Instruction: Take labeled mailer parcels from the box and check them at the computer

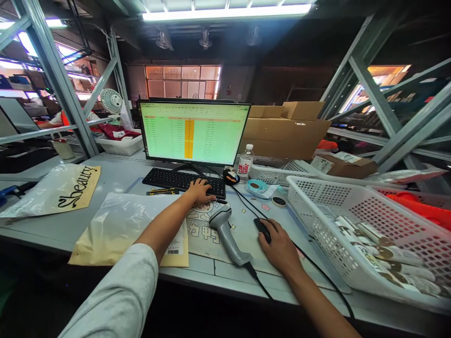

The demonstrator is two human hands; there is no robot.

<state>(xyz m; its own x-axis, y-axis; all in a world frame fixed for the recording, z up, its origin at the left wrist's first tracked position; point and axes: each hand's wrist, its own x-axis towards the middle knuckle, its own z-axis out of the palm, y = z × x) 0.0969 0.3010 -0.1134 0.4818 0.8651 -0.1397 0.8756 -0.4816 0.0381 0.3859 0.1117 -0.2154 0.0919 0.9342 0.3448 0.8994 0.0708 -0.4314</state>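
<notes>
My left hand (200, 191) lies on the right part of a black keyboard (165, 177), its fingers spread over the keys. My right hand (280, 246) rests over a black computer mouse (262, 230), fingers curved along it. Between the two hands lies a grey barcode scanner (229, 234), its cable running toward the front edge. Behind the keyboard stands a monitor (165, 136) showing a spreadsheet with an orange column. Under my left forearm is a cream and white mailing bag (120, 220) with a barcode label.
At the right is a white basket (306, 202) holding several wrapped rolls. A water bottle (245, 164), a blue tape roll (256, 187) and a cardboard box (278, 138) stand behind. Another bag (77, 188) lies at the left. Metal posts (52, 80) frame the desk.
</notes>
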